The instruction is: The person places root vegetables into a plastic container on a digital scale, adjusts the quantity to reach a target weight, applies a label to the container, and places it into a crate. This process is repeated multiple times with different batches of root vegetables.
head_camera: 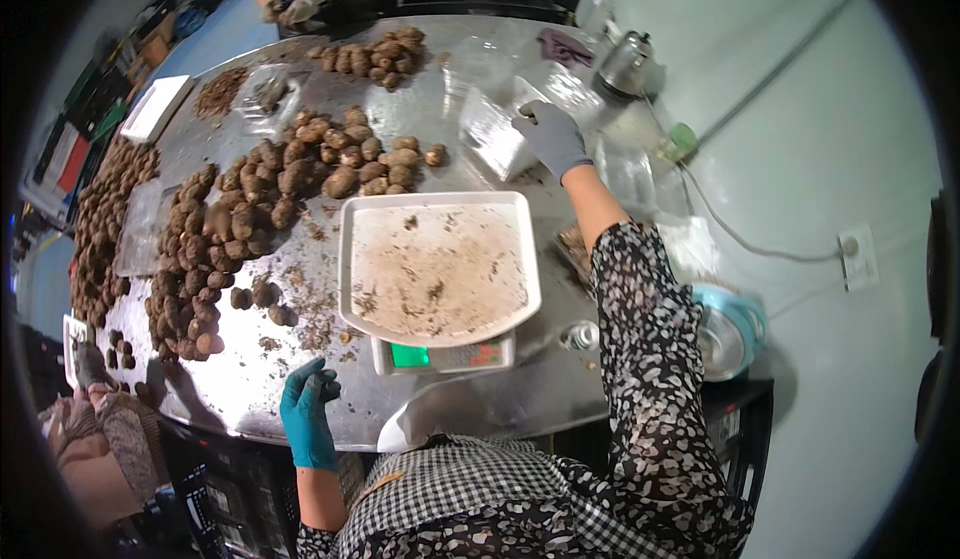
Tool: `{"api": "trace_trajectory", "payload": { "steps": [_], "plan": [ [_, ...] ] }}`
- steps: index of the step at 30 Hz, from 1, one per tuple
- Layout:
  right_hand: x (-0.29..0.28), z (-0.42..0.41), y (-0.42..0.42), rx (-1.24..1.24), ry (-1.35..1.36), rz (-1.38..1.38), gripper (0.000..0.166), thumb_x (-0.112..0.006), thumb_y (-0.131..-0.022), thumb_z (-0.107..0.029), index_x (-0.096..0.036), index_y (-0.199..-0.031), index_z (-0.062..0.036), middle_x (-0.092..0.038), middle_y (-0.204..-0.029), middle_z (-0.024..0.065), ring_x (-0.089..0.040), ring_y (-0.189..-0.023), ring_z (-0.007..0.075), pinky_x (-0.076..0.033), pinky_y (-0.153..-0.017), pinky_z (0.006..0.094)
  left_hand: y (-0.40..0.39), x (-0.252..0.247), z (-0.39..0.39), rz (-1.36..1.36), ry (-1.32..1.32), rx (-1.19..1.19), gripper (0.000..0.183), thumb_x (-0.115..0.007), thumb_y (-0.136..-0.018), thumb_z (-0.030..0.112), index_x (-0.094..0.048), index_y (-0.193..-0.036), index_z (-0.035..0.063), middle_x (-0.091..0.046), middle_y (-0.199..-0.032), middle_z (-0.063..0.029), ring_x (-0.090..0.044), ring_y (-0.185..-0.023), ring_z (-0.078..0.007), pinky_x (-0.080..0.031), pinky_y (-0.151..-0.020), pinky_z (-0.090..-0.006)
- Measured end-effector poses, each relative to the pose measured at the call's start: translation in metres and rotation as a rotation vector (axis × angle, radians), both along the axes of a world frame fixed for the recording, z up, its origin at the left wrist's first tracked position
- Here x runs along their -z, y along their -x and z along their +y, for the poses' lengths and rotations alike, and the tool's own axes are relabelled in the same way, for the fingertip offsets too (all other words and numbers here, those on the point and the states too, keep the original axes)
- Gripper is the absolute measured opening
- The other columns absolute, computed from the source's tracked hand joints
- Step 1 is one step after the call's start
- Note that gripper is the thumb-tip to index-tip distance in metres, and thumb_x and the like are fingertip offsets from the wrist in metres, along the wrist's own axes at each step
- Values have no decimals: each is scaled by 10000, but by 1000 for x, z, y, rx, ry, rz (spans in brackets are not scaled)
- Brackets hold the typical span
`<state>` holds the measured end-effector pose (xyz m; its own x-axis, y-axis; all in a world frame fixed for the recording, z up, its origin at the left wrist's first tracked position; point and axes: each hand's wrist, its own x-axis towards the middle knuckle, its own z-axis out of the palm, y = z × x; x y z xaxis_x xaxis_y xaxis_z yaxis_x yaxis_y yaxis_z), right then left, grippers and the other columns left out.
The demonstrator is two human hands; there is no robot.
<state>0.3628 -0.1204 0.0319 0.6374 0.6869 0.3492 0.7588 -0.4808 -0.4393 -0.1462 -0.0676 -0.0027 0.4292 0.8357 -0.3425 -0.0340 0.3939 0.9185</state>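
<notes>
My left hand (pixel 309 413), in a teal glove, hovers over the front edge of the steel table (pixel 352 409). Its fingers are loosely bent, and nothing shows in them. Beyond the scale, my right hand (pixel 553 139), in a grey glove, reaches to a stack of clear plastic packaging (pixel 491 135). Its fingertips are at the stack's edge; whether they grip it is hidden. Between my arms stands a digital scale (pixel 442 355) with a lit green display. Its white tray (pixel 442 266) holds only crumbs of soil. Brown taro-like corms (pixel 255 191) are heaped left of it.
An electric kettle (pixel 626 64), a purple cloth (pixel 564 47) and a light-blue round appliance (pixel 727 334) stand along the right. More corms (pixel 375 56) lie at the back. One co-worker's gloved hands (pixel 304 5) are at the far edge; another's sleeve (pixel 124 439) is lower left.
</notes>
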Motion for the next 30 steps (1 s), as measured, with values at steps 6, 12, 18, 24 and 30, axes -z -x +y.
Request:
{"api": "trace_trajectory", "payload": {
  "steps": [6,12,18,24,30],
  "plan": [
    [39,57,-55,-86,334,248,475,-558,-796,-454,-667,-956,-21,-643,-994,205,-600,-936,355,-455,-830,403,19,17,10,9,72,-186,269,-584,-889,152,-586,-1108,-5,-634,-886,-79,-592,-728,-149,-480,-674,-270],
    [43,53,-90,-276,321,522,447,-572,-828,-433,-664,-1013,-37,-653,-984,195,-624,-880,287,-467,-772,361,0,39,17,-27,233,-186,265,-578,-893,153,-584,-1106,-5,-630,-880,-75,-588,-732,-150,-471,-689,-273],
    [42,52,-59,-38,544,-398,276,-556,-842,-318,-619,-846,-49,-644,-887,162,-615,-833,329,-474,-733,426,-17,48,47,-60,163,-182,246,-563,-892,126,-582,-1097,-9,-636,-870,-84,-583,-724,-152,-468,-678,-276],
    [-29,32,-12,-148,212,-824,114,-570,-835,-177,-601,-812,-69,-582,-744,126,-574,-690,313,-455,-619,423,-13,51,99,112,-63,-157,239,-524,-911,113,-592,-1095,-23,-635,-907,-76,-593,-761,-148,-494,-709,-288],
    [-62,-17,133,-352,108,-556,93,-626,-800,-86,-547,-776,-43,-504,-702,119,-501,-661,304,-386,-609,414,-93,43,204,128,-480,219,271,-560,-890,131,-595,-1145,43,-587,-1073,-76,-556,-1019,-197,-448,-894,-306]
  ]
}}
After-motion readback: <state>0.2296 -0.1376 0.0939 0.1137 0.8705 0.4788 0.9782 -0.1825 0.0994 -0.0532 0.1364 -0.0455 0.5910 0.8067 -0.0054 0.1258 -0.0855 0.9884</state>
